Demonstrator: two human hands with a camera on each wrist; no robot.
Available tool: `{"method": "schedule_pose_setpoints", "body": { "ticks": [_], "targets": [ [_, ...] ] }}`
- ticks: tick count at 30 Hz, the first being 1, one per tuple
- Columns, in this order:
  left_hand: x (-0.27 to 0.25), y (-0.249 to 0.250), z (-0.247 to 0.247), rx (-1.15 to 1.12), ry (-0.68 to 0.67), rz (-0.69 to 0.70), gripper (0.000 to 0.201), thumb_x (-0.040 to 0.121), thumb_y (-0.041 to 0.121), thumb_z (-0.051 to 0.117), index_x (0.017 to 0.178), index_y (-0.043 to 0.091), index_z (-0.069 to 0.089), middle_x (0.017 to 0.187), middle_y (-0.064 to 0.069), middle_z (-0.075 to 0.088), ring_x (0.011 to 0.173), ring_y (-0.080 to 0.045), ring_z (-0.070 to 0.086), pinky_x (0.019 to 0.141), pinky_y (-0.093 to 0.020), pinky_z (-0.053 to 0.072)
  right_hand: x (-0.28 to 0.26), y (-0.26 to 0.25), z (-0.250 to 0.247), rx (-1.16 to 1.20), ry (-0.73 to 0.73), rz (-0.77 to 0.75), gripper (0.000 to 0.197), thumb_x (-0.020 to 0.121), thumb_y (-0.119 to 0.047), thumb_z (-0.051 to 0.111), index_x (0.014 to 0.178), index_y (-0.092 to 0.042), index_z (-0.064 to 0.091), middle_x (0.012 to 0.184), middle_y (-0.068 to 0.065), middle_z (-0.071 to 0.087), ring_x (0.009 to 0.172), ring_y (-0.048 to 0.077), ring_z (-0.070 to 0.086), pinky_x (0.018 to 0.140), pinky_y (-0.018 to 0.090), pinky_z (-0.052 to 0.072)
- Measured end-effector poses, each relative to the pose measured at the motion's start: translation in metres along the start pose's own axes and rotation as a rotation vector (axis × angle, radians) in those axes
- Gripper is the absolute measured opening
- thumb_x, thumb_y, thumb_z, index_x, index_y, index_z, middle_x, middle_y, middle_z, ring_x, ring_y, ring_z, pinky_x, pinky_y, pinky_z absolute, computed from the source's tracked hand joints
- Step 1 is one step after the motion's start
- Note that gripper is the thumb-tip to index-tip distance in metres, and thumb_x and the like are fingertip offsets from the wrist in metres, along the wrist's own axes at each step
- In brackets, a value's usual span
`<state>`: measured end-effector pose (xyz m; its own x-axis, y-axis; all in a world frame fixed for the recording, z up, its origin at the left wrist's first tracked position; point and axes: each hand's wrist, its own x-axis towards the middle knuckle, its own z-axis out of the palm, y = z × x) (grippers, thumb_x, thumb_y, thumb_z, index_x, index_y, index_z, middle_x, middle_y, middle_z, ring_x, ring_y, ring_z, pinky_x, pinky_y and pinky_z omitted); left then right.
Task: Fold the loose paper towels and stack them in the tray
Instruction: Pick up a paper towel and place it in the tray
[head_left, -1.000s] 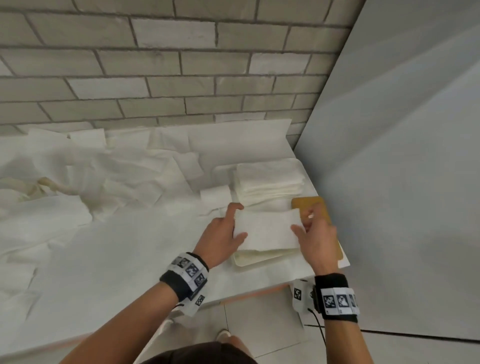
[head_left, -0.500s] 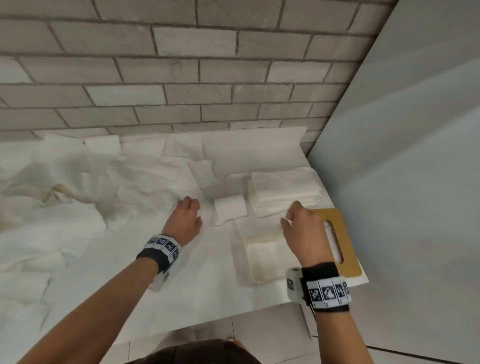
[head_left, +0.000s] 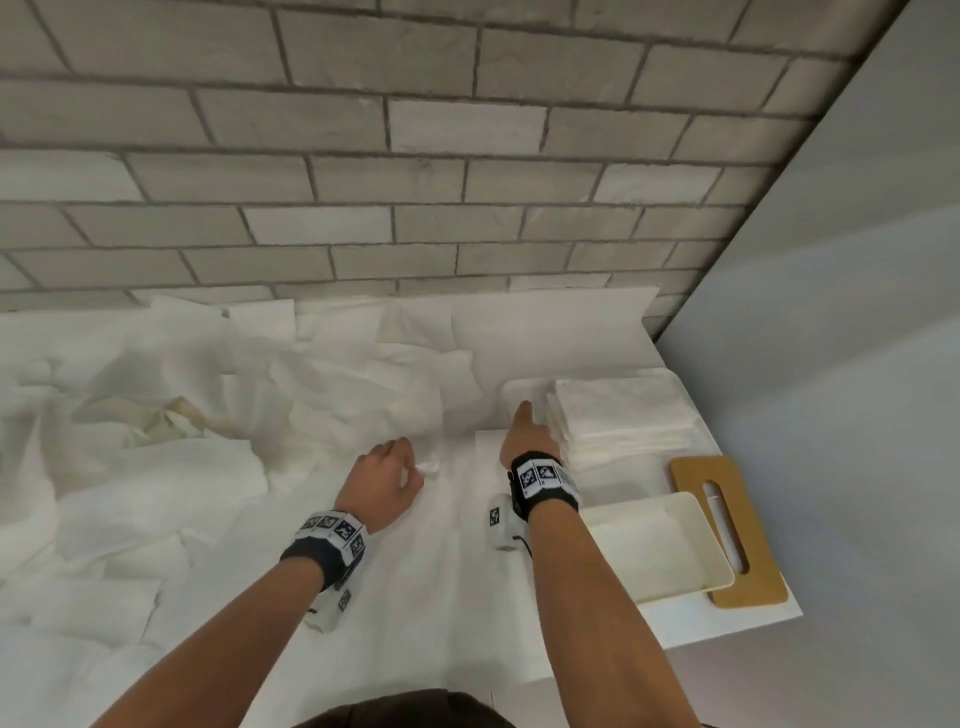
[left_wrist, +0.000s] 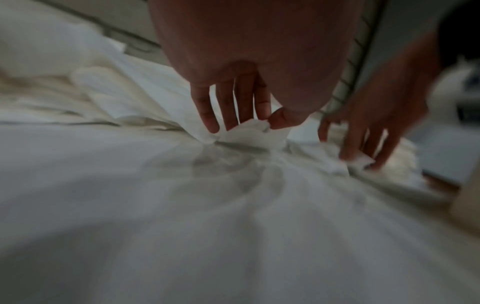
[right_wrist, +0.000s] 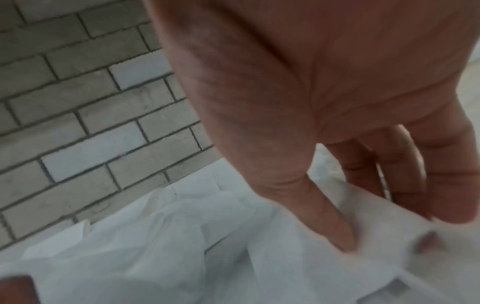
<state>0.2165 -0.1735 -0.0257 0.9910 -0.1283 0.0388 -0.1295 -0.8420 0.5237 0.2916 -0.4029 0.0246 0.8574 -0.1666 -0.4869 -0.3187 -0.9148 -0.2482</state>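
My left hand (head_left: 402, 465) (left_wrist: 255, 123) pinches a bunched edge of a loose white paper towel (head_left: 457, 519) (left_wrist: 249, 133) lying flat in the middle of the table. My right hand (head_left: 524, 434) (left_wrist: 359, 158) (right_wrist: 389, 234) is just to its right, and its thumb and fingers pinch another edge of the same sheet. The cream tray (head_left: 719, 540) sits near the table's front right with a folded towel (head_left: 636, 540) lying in it. A stack of folded towels (head_left: 618, 415) stands right of my right hand.
Several loose crumpled towels (head_left: 208, 395) cover the left and back of the table up to the brick wall (head_left: 415, 156). A tan wooden board with a slot (head_left: 753, 571) lies under the tray's right side. A grey panel (head_left: 831, 312) closes off the right.
A second ago both hands held a folded towel over the cream tray. It now lies in the tray, and both hands have moved back and left to a loose sheet.
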Motion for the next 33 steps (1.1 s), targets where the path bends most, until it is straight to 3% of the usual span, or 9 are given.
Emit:
{"method": "schedule_pose_setpoints", "body": {
  "ticks": [3, 6, 8, 11, 14, 18, 21, 26, 33],
  "targets": [
    [0.001, 0.0, -0.032, -0.238, 0.138, -0.077, 0.017, 0.096, 0.011, 0.066, 0.097, 0.014, 0.049, 0.079, 0.009, 0.059, 0.07, -0.004, 0.058, 0.061, -0.018, 0.04, 0.003, -0.001, 0.0, 0.057, 0.073, -0.053, 0.068, 0.102, -0.006, 0.05, 0.163, -0.022, 0.026, 0.134, 0.018, 0.065, 0.122, 0.037, 0.066, 0.094, 0.043, 0.057],
    [0.011, 0.005, -0.062, -0.331, 0.26, -0.047, 0.019, 0.102, 0.005, 0.061, 0.109, 0.009, 0.043, 0.091, -0.001, 0.057, 0.075, -0.021, 0.059, 0.067, -0.027, 0.041, -0.011, -0.008, -0.025, 0.262, 0.209, -0.19, 0.031, 0.096, -0.006, 0.067, 0.117, -0.02, 0.05, 0.078, 0.002, 0.059, 0.081, 0.028, 0.064, 0.07, 0.033, 0.048],
    [0.018, 0.007, -0.078, -0.35, 0.276, -0.017, 0.023, 0.104, 0.009, 0.062, 0.113, 0.008, 0.041, 0.095, 0.0, 0.054, 0.081, -0.021, 0.054, 0.072, -0.026, 0.04, -0.034, -0.014, -0.048, 0.426, 0.315, -0.318, 0.024, 0.092, -0.011, 0.077, 0.097, -0.021, 0.057, 0.068, -0.004, 0.056, 0.065, 0.017, 0.06, 0.064, 0.025, 0.044],
    [0.023, 0.011, -0.095, -0.339, 0.201, 0.017, 0.03, 0.103, 0.017, 0.067, 0.117, 0.019, 0.04, 0.094, -0.003, 0.057, 0.083, -0.02, 0.056, 0.072, -0.024, 0.045, -0.079, -0.019, -0.086, 0.66, 0.304, -0.513, 0.015, 0.087, -0.016, 0.085, 0.087, -0.025, 0.073, 0.081, -0.01, 0.072, 0.077, 0.005, 0.068, 0.072, 0.012, 0.048],
    [0.02, 0.021, -0.105, -0.339, 0.115, -0.002, 0.039, 0.099, 0.021, 0.074, 0.123, 0.023, 0.044, 0.09, -0.004, 0.061, 0.085, -0.011, 0.06, 0.07, -0.01, 0.045, -0.13, -0.006, -0.117, 0.823, 0.015, -0.664, 0.009, 0.094, -0.011, 0.082, 0.097, -0.018, 0.079, 0.107, -0.01, 0.078, 0.093, 0.018, 0.067, 0.094, 0.022, 0.05],
    [0.015, 0.036, -0.102, -0.259, 0.068, 0.008, 0.055, 0.09, 0.009, 0.079, 0.135, 0.021, 0.049, 0.093, -0.005, 0.066, 0.075, -0.002, 0.063, 0.067, -0.015, 0.047, -0.168, 0.049, -0.134, 0.727, -0.157, -0.7, 0.012, 0.094, -0.018, 0.084, 0.093, -0.009, 0.076, 0.099, 0.001, 0.077, 0.098, 0.013, 0.069, 0.102, 0.022, 0.048],
    [0.011, 0.052, -0.098, -0.212, 0.049, -0.075, 0.036, 0.093, 0.022, 0.079, 0.126, 0.021, 0.066, 0.097, -0.001, 0.072, 0.081, -0.014, 0.068, 0.08, -0.033, 0.054, -0.161, 0.105, -0.127, 0.479, -0.126, -0.605, 0.03, 0.085, -0.032, 0.092, 0.08, -0.016, 0.067, 0.085, -0.011, 0.071, 0.088, 0.006, 0.066, 0.101, 0.02, 0.046],
    [-0.003, 0.102, -0.094, -0.164, 0.01, -0.084, 0.011, 0.096, 0.032, 0.074, 0.097, 0.021, 0.072, 0.08, 0.0, 0.073, 0.08, -0.026, 0.065, 0.078, -0.037, 0.049, -0.12, 0.19, -0.098, 0.193, -0.057, -0.485, 0.029, 0.081, -0.028, 0.094, 0.081, -0.03, 0.065, 0.085, -0.02, 0.069, 0.084, 0.003, 0.064, 0.083, 0.031, 0.051],
    [-0.022, 0.201, -0.085, -0.224, 0.002, 0.071, 0.01, 0.098, 0.035, 0.07, 0.1, 0.033, 0.06, 0.082, 0.018, 0.064, 0.09, -0.023, 0.06, 0.073, -0.035, 0.042, -0.072, 0.242, -0.064, -0.143, -0.126, -0.411, 0.032, 0.089, -0.011, 0.081, 0.093, -0.036, 0.062, 0.116, 0.003, 0.057, 0.101, 0.024, 0.059, 0.08, 0.031, 0.047]
  ]
}}
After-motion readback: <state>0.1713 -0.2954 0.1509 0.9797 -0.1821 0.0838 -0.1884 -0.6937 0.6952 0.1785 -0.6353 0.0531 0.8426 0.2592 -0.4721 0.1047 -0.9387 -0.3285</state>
